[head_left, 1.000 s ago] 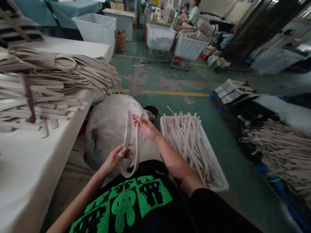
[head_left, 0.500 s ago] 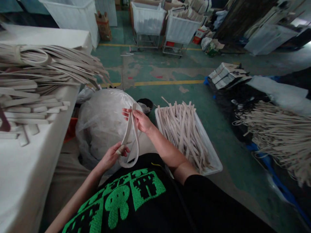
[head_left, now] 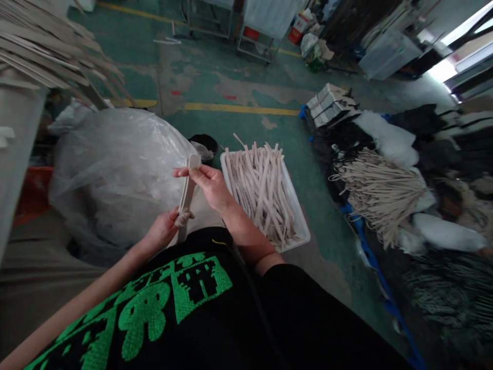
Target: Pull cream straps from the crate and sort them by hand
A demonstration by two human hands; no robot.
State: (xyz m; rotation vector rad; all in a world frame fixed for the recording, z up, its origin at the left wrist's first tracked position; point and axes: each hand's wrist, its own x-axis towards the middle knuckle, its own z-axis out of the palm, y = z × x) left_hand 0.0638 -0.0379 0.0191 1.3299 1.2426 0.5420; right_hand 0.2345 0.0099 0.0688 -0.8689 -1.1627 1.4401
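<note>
A pale flat strap is stretched between my two hands in front of my waist. My right hand pinches its upper end, which is folded over near the fingertips. Lower down, my left hand is closed round the strap, with a pale wrap on one finger. The strap's tail hangs below my left hand against my black shirt. Beside my right forearm, a white tray on the floor holds a heap of similar strips.
A large clear plastic bag bulges left of my hands. More strips hang off a white table at the far left. Bundles of cord lie at the right. Wheeled carts stand at the back.
The view has swung to the right. The strap, looped wide before, now lies narrow and nearly straight between my hands, which both still hold it.
</note>
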